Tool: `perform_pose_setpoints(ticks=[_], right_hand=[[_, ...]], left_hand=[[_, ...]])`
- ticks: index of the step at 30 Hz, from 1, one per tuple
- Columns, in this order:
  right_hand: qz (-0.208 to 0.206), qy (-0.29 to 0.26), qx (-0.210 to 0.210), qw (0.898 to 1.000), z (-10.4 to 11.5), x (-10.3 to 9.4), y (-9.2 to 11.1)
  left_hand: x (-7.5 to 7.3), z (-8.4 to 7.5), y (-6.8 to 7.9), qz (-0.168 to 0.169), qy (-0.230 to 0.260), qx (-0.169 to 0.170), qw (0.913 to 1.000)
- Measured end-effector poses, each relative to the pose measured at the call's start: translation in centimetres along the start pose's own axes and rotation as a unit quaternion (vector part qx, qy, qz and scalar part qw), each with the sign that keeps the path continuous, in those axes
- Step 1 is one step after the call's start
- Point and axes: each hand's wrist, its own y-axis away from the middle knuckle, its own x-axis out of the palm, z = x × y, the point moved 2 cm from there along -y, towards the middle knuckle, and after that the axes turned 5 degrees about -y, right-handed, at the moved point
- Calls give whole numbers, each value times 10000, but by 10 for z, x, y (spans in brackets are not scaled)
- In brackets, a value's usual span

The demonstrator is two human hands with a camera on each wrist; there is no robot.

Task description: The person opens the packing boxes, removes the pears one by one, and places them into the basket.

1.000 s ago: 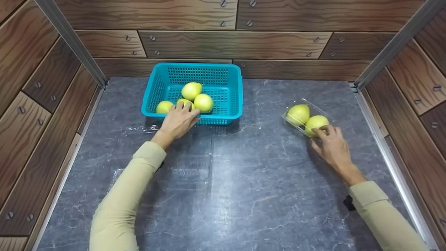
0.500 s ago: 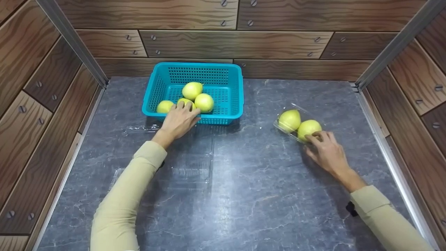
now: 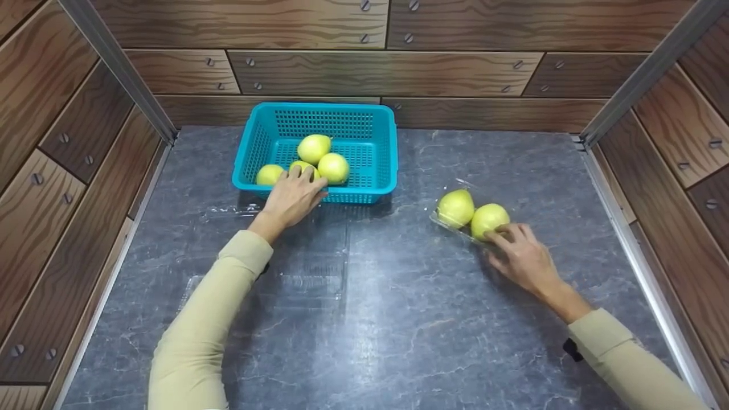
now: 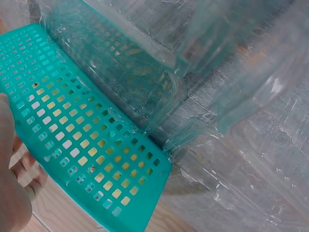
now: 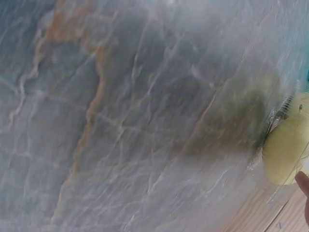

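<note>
My left hand point(image 3: 291, 196) reaches over the front rim of a teal plastic basket point(image 3: 373, 191), its fingers spread over a yellow-green fruit point(image 3: 296, 165) and partly hiding it. Several such fruits lie in the basket. In the left wrist view the fingers show beyond the perforated basket wall point(image 4: 91, 140). On the right, my right hand point(image 3: 527, 259) holds the near right end of a clear plastic box point(image 3: 450, 222), fingertips at the fruit there. Two yellow-green fruits point(image 3: 455, 209) sit in this box side by side; the right wrist view shows pale fruit point(image 5: 285, 150) beside a fingertip.
Clear plastic packaging point(image 3: 310, 285) lies on the dark marbled tabletop point(image 3: 410, 341) under and beside the left forearm. Wood-patterned walls point(image 3: 387, 74) with metal edge strips enclose the back and sides.
The right hand has drawn the clear box with its two fruits leftward and nearer across the tabletop. The left hand and basket have stayed in place.
</note>
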Motion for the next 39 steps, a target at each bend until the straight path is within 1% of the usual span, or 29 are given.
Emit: perform_pose_setpoints(ticks=[3, 8, 21, 24, 33, 39], right_hand=[[9, -14, -116, 9999, 5, 1, 0], [-102, -18, -318, 9994, 13, 3, -1], [-143, -35, -742, 9971, 38, 8, -4], [-194, -55, -838, 9963, 42, 9, -5], [-268, -86, -1022, 9944, 54, 12, -7], [-266, -63, -1114, 9934, 62, 14, -7]], left_hand=[[0, 0, 0, -16, 18, 3, 10000], [0, -1, 0, -42, 36, 0, 10000], [-2, -1, -1, 131, 14, -28, 9999], [-1, -1, -1, 117, -14, -29, 9999], [-2, -1, -1, 98, 28, -54, 9999], [-3, -1, 0, 183, 38, -65, 9998]])
